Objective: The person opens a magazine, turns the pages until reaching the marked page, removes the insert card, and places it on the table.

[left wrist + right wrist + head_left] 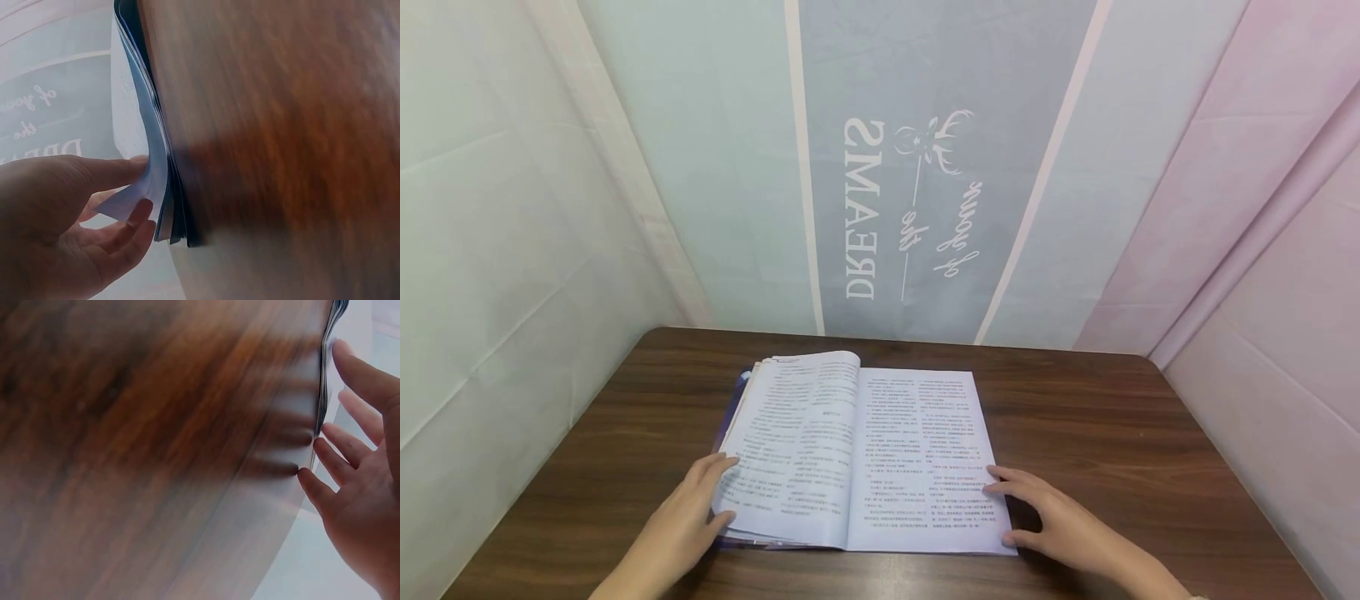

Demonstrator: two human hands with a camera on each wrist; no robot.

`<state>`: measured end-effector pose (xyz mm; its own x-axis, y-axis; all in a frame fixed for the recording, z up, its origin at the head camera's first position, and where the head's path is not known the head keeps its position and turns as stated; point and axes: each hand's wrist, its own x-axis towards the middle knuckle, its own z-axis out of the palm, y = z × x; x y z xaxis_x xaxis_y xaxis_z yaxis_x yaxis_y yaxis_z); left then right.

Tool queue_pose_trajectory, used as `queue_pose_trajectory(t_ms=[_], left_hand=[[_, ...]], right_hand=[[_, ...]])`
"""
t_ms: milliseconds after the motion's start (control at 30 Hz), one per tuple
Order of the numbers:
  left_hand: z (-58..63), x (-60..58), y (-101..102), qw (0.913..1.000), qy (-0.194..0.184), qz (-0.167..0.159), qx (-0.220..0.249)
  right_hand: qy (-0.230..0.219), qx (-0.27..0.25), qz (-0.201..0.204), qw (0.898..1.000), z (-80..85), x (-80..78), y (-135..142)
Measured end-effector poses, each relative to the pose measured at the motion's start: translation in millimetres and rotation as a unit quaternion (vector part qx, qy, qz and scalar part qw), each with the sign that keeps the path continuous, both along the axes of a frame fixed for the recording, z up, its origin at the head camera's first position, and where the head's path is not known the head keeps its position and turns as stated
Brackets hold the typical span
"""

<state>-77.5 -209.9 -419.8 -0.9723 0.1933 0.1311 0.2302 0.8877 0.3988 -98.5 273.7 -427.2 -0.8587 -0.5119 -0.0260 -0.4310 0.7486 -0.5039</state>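
An open magazine (917, 458) with printed text lies on the table, its left-hand pages raised in a curve towards the spine. At its left edge, my left hand (681, 517) pinches the magazine's pages (159, 159), thumb on the printed side and fingers behind. One page corner bends outwards between them in the left wrist view. Along the opposite edge, my right hand (1060, 521) has its fingers spread and gently bent. Its thumb rests by the lower right corner of the page, and the other fingertips (320, 445) meet the edge and the tabletop.
The dark brown wooden table (1090, 425) extends on both sides of the magazine. Behind it hangs a pale fabric curtain (722, 167) with mirrored lettering and a deer head. More light cloth (497, 250) closes in the left side, and pinkish cloth (1285, 333) the right.
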Motion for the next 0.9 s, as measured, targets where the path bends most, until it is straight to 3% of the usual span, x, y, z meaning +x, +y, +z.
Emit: queue_pose_trajectory(t_ms=[333, 467, 667, 900], left_hand=[[1.5, -4.2, -9.1, 0.9965, -0.080, 0.001, -0.024], [3.7, -6.2, -15.9, 0.9951, -0.092, 0.008, -0.036], [2.2, -6.9, -25.0, 0.9933, -0.113, 0.016, -0.019], [-2.5, -6.4, -28.9, 0.9948, -0.101, 0.012, -0.010]], right_hand=[[-0.009, 0.020, -0.013, 1.000, -0.7, 0.2, -2.2], [-0.002, 0.022, -0.015, 1.000, -2.5, 0.6, -3.9], [0.001, 0.021, -0.019, 1.000, -2.2, 0.3, -5.7], [0.023, 0.006, -0.018, 1.000, 0.8, -4.3, -7.1]])
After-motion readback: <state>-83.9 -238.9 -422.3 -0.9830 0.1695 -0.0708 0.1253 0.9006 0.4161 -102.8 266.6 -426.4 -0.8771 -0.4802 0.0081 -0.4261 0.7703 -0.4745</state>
